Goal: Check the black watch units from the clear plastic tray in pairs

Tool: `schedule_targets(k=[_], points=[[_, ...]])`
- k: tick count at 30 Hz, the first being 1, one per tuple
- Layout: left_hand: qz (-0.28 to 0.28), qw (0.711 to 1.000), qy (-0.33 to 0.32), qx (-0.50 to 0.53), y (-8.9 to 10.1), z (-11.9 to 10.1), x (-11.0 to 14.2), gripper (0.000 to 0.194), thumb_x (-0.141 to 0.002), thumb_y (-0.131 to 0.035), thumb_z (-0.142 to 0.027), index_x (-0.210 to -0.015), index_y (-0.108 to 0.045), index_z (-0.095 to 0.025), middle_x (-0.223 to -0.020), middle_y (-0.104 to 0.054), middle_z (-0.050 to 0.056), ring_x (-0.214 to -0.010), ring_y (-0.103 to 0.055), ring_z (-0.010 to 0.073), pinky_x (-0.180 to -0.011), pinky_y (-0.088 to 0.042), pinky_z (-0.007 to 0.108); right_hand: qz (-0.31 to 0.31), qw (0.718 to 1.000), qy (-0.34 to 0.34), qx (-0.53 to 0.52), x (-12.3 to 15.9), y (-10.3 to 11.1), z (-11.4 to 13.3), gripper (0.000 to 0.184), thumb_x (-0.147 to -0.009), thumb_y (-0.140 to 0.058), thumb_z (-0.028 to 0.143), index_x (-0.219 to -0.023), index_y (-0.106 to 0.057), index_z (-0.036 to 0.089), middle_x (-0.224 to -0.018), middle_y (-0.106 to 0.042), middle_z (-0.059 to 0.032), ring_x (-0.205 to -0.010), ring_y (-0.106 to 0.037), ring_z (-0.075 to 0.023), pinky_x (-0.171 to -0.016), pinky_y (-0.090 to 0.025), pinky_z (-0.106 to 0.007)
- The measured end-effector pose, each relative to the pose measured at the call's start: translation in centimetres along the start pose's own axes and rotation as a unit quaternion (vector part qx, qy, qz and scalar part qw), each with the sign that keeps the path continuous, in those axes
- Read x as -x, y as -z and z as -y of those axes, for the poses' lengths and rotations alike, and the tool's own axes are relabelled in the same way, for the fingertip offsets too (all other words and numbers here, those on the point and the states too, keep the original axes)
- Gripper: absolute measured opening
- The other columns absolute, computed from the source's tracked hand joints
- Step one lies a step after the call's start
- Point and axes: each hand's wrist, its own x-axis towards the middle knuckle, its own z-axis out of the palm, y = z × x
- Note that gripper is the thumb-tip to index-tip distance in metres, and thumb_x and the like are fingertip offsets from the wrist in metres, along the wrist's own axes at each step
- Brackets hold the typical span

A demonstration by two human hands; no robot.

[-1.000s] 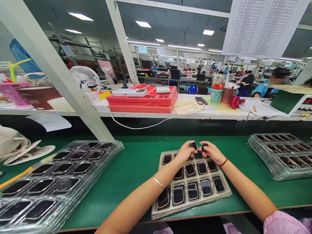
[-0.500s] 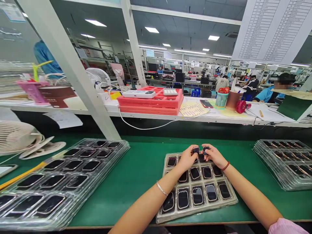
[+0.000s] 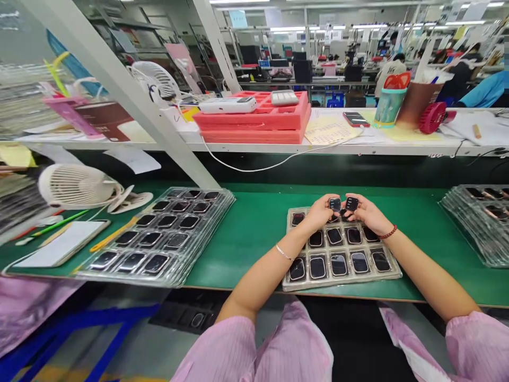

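My left hand (image 3: pixel 320 213) is closed around the edge of a smartwatch (image 3: pixel 334 204), its dark screen showing small light marks. In my right hand (image 3: pixel 368 212) I grip another smartwatch (image 3: pixel 352 203), also with light marks on its screen. Both are held side by side, slightly apart, over the far row of a pale tray (image 3: pixel 344 282). That tray carries rows of square, dark-faced watches, such as a watch (image 3: pixel 339 265) in the near row. My hands and forearms hide part of the far row and the tray's sides.
Stacked clear trays of watches (image 3: pixel 234 199) stand to the left; another tray stack (image 3: pixel 469 233) is at the right edge. A white fan (image 3: pixel 77 185), a yellow stick (image 3: pixel 113 235) and a white tablet-like slab (image 3: pixel 63 244) lie farther left. Red foam trays (image 3: pixel 250 124) sit on the shelf.
The camera view has tilted downward, bringing my lap and the table's front edge into sight. Both watches now face the camera more squarely, with their screens showing; my hands stay over the tray's far row.
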Motion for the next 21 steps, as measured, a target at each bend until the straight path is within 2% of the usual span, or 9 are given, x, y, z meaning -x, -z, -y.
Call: schedule_targets(k=[6, 10, 14, 17, 21], points=[[0.015, 1.0, 0.002, -0.008, 0.0, -0.6, 0.6, 0.05, -0.066, -0.047, 0.002, -0.113, -0.058, -0.012, -0.093, -0.069, 0.007, -0.063, -0.062, 0.0086, -0.052, -0.041, 0.016, 0.002, 0.998, 0.018, 0.055, 0.7, -0.4, 0.0, 0.052, -0.073, -0.062, 0.014, -0.124, -0.055, 0.021, -0.109, -0.069, -0.0063, -0.075, -0.067, -0.014, -0.066, -0.057, -0.029], [0.003, 1.0, 0.005, -0.026, 0.0, -1.2, 0.9, 0.034, -0.08, -0.05, -0.011, -0.112, -0.06, -0.012, -0.093, -0.069, 0.007, -0.062, -0.064, 0.0096, -0.052, -0.041, 0.017, -0.027, 0.998, 0.013, 0.059, 0.9, -0.4, 0.3, 0.038, -0.081, -0.063, 0.029, -0.118, -0.058, 0.019, -0.106, -0.071, -0.0081, -0.07, -0.067, -0.0139, -0.06, -0.056, -0.027], [-0.007, 0.999, 0.005, -0.039, 0.1, -1.3, 1.1, 0.027, -0.089, -0.047, -0.025, -0.107, -0.064, -0.013, -0.092, -0.069, 0.007, -0.059, -0.063, 0.01, -0.048, -0.038, 0.018, -0.051, 0.996, 0.023, 0.072, 0.9, -0.2, 0.4, 0.03, -0.087, -0.06, 0.043, -0.103, -0.065, 0.018, -0.09, -0.073, -0.0067, -0.055, -0.062, -0.0117, -0.052, -0.051, -0.025], [-0.004, 0.999, 0.001, -0.044, 0.1, -1.2, 1.1, 0.027, -0.086, -0.049, -0.02, -0.108, -0.063, -0.014, -0.092, -0.068, 0.005, -0.063, -0.065, 0.0101, -0.049, -0.039, 0.016, -0.04, 0.995, 0.024, 0.089, 1.0, -0.2, 0.3, 0.027, -0.086, -0.061, 0.037, -0.104, -0.065, 0.018, -0.091, -0.073, -0.0067, -0.056, -0.062, -0.0124, -0.052, -0.051, -0.026], [-0.002, 0.999, -0.007, -0.045, 0.0, -0.9, 1.2, 0.038, -0.075, -0.053, -0.005, -0.111, -0.06, -0.014, -0.09, -0.068, 0.003, -0.069, -0.065, 0.0101, -0.057, -0.044, 0.016, -0.026, 0.993, 0.028, 0.114, 1.1, -0.4, 0.3, 0.037, -0.078, -0.063, 0.024, -0.115, -0.06, 0.02, -0.104, -0.072, -0.0073, -0.064, -0.065, -0.0131, -0.053, -0.052, -0.024]])
